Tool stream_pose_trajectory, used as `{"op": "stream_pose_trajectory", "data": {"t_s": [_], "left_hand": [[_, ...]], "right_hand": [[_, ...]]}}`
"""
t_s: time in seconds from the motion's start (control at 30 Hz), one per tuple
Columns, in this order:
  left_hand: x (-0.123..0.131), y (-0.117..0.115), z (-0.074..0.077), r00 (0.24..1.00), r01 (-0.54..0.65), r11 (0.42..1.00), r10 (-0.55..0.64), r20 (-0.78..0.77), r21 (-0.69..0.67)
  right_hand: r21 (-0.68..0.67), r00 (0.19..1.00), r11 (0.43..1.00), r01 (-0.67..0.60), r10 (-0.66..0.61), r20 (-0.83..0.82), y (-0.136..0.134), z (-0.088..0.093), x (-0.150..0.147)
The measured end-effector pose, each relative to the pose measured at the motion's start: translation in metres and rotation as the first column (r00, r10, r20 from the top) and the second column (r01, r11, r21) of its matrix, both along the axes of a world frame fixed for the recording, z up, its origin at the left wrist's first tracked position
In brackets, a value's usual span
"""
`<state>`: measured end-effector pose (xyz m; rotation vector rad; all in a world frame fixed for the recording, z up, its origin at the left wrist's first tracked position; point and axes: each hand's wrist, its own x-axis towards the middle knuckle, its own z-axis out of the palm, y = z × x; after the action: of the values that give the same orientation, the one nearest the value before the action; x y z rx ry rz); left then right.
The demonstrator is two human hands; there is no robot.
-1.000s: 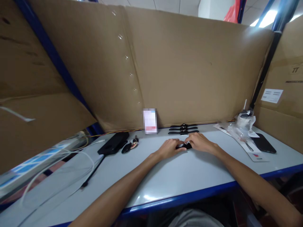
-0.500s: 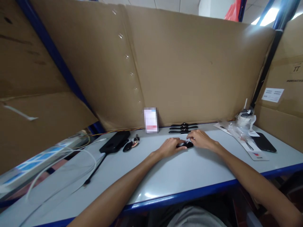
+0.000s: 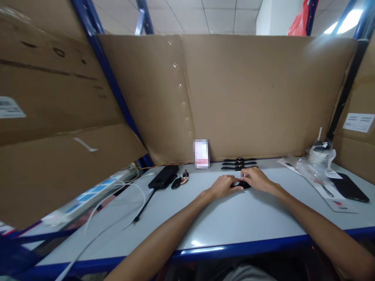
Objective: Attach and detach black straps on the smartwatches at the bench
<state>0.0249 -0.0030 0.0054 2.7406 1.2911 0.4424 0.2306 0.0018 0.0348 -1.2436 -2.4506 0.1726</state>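
My left hand [image 3: 224, 186] rests on the table with its fingers closed on the left end of a small dark piece [image 3: 245, 185]. My right hand [image 3: 256, 179] bends over the same piece from the right, its fingertips pinched together at the piece's upper side. What sits between those fingertips is too small to make out. Just behind my hands, several slim black pieces with shiny middles [image 3: 239, 164] lie side by side in a row. The dark piece's kind cannot be told, since my fingers cover much of it.
A propped-up screen [image 3: 201, 154] leans against the cardboard wall [image 3: 228, 93]. Left are a black box-shaped device [image 3: 164, 176] with a cable, keys [image 3: 185, 175] and a power strip [image 3: 90, 195]. Right are a clear plastic package [image 3: 319, 181], a black phone [image 3: 351, 187] and a wrapped cup [image 3: 320, 154].
The view has shifted, so the table things appear farther right and slightly lower. My right fingertips have come down and closed at the dark piece; my left hand keeps its hold.
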Motion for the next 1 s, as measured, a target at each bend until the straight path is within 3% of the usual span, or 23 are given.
{"op": "stream_pose_trajectory", "data": {"t_s": [0.2, 0.37, 0.5, 0.63, 0.73, 0.87, 1.0], "left_hand": [[0.001, -0.005, 0.007, 1.000, 0.012, 1.000, -0.012, 0.012, -0.018], [0.000, -0.004, 0.006, 0.999, 0.020, 1.000, -0.019, 0.028, -0.022], [-0.001, -0.002, 0.004, 0.999, 0.017, 1.000, -0.017, 0.036, -0.016], [-0.001, -0.002, 0.003, 0.999, 0.017, 1.000, -0.016, 0.033, -0.024], [-0.001, -0.002, 0.004, 1.000, 0.012, 0.999, -0.011, 0.018, -0.034], [0.000, -0.002, 0.005, 1.000, -0.011, 0.999, 0.011, 0.008, -0.040], [0.001, -0.004, 0.007, 1.000, -0.030, 0.999, 0.030, 0.006, -0.045]], "right_hand": [[0.080, 0.954, 0.968, 0.237, -0.248, 0.167, 0.018, 0.001, 0.029], [0.063, 0.927, 0.957, 0.282, -0.289, 0.238, 0.021, 0.001, 0.039], [0.034, 0.953, 0.971, 0.235, -0.237, 0.191, 0.011, 0.010, 0.031], [-0.095, 0.995, 0.993, 0.068, -0.061, 0.079, 0.006, 0.012, 0.020], [-0.247, 1.000, 0.969, -0.014, 0.013, -0.003, 0.014, 0.001, 0.015], [-0.439, 0.984, 0.893, -0.101, 0.026, -0.175, 0.032, -0.018, 0.014], [-0.417, 0.958, 0.900, -0.131, 0.007, -0.286, 0.042, -0.026, 0.017]]}}
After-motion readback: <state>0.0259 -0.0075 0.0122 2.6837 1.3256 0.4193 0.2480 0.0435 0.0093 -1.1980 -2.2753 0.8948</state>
